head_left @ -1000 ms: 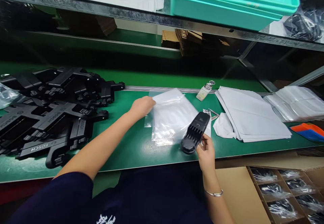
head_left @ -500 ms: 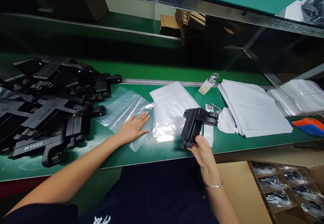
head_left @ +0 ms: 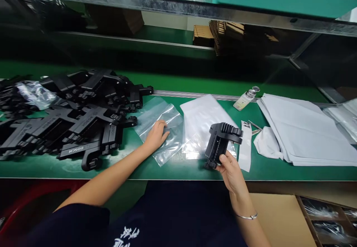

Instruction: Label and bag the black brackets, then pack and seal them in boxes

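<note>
My right hand [head_left: 231, 169] grips a black ribbed plastic part [head_left: 221, 142] and holds it just above the green bench [head_left: 173, 169]. My left hand [head_left: 156, 135] rests on a clear plastic bag [head_left: 161, 122] that lies flat on the bench, its fingers curling on the film. To the right of that bag lies a stack of clear bags [head_left: 203, 122], partly behind the black part.
A heap of black plastic parts marked BOSCH [head_left: 69, 124] fills the bench's left. White sheets [head_left: 301, 131], a small bottle [head_left: 245, 98] and tweezers [head_left: 253, 126] lie at the right. A divided cardboard box [head_left: 329, 213] sits below the bench. A shelf rail [head_left: 178, 7] runs overhead.
My left hand has drawn one clear bag off the stack to the left and now curls its fingers on it. My right hand has turned the black part upright.
</note>
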`<state>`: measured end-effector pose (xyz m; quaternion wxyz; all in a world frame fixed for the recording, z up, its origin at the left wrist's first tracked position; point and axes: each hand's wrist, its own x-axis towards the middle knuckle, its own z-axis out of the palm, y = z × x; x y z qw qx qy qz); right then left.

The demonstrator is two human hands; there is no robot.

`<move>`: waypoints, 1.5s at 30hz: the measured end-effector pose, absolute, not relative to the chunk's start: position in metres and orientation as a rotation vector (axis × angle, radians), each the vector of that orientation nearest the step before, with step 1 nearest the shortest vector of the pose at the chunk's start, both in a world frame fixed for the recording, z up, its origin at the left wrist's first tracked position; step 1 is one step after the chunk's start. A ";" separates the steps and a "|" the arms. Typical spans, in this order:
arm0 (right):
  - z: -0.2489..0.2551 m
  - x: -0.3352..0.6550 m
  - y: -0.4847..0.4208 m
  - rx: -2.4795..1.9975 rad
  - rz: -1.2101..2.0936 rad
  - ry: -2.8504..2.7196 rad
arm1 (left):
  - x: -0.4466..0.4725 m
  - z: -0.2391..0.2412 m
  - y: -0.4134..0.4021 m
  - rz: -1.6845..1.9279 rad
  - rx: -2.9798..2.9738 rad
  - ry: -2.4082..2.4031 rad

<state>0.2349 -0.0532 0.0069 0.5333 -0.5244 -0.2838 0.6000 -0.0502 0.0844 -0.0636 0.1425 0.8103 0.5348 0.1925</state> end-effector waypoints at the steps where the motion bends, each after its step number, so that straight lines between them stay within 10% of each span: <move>1: 0.006 0.236 -0.054 -1.259 1.427 -0.693 | -0.052 -0.061 0.081 0.532 2.355 1.593; 25: 0.028 0.194 -0.015 -1.434 1.251 -2.130 | -0.066 -0.021 0.050 0.271 1.882 1.008; 33: 0.015 0.187 -0.014 -1.804 0.675 -2.212 | -0.054 -0.001 0.025 0.442 2.244 1.253; 45: 0.001 0.186 -0.020 -1.914 0.843 -1.678 | -0.062 0.025 0.022 0.508 2.029 1.209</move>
